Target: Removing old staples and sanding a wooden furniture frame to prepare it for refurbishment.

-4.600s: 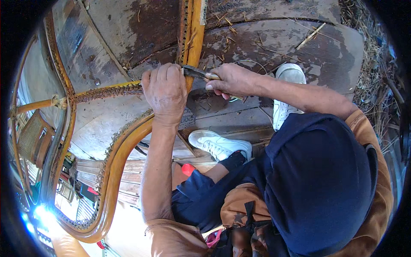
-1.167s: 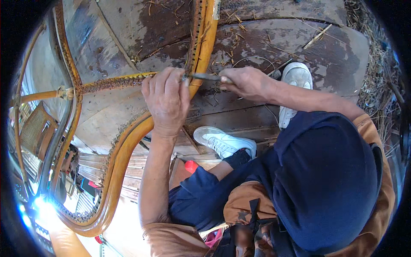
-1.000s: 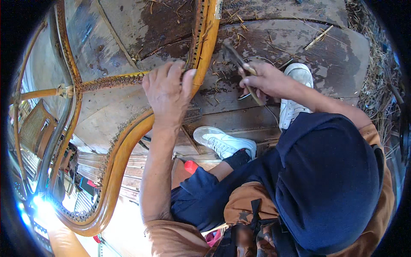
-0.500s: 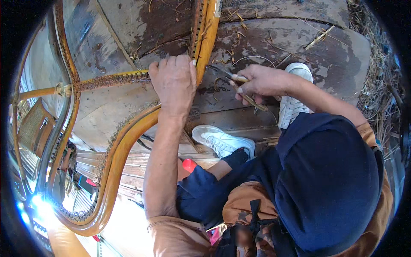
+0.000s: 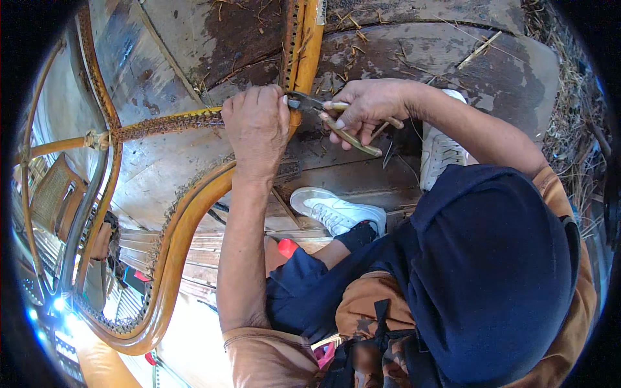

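My left hand [image 5: 257, 123] is closed over the joint of a curved, golden-brown rattan or wooden chair frame [image 5: 184, 226], its fingertips on the far side. Frayed cane ends and small holes line the frame's inner edges. In my right hand [image 5: 372, 107] is a pair of pliers [image 5: 354, 141] with yellowish handles spread apart. The pliers' dark jaws reach the frame right beside my left fingertips; what lies between them is too small to make out. A thin pointed metal piece [image 5: 388, 155] shows just under my right hand.
The frame rests over worn wooden boards [image 5: 369, 55] strewn with cane scraps. My white shoes [image 5: 336, 210] are close below the hands. Dry fibre litter [image 5: 572, 123] lies along the right. Another chair with a woven panel [image 5: 58, 187] stands at the left.
My right hand has moved left and slightly up, bringing the pliers' jaws from beside the frame onto it. The handles have spread wider. My left hand keeps its hold, shifted slightly left in view.
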Tool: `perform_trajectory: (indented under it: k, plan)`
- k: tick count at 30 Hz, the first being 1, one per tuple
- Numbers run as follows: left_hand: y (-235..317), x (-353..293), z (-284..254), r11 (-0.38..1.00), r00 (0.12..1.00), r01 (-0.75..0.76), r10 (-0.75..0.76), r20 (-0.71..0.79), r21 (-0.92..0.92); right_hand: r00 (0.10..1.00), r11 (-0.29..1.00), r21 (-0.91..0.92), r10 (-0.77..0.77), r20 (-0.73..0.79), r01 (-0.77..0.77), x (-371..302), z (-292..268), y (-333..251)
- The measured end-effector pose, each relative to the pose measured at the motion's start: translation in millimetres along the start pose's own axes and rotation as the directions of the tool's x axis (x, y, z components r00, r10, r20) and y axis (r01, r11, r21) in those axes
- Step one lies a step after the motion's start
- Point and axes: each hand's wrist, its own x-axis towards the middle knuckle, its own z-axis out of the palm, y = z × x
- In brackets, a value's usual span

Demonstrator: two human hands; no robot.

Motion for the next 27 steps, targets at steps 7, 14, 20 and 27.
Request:
perform_trajectory:
  k: [7,14,20,27]
  plan:
    - [3,3,0,0.999,0.998,-0.045,0.045,-0.031,0.022,0.996,0.999,-0.002,0.034,-0.077,-0.034,4,5,-2]
    - [4,-5,6,0.999,0.996,-0.032,0.032,-0.083,0.003,0.969,0.951,-0.280,-0.182,-0.165,0.131,6,17,3]
    - [2,-10,12,0.999,0.991,-0.042,0.042,-0.127,0.007,0.925,0.853,-0.507,-0.284,-0.251,0.125,7,19,9]
    - [4,-16,7,0.998,0.989,-0.059,0.055,-0.136,-0.019,0.780,0.505,-0.856,-0.579,-0.237,0.114,13,16,29]
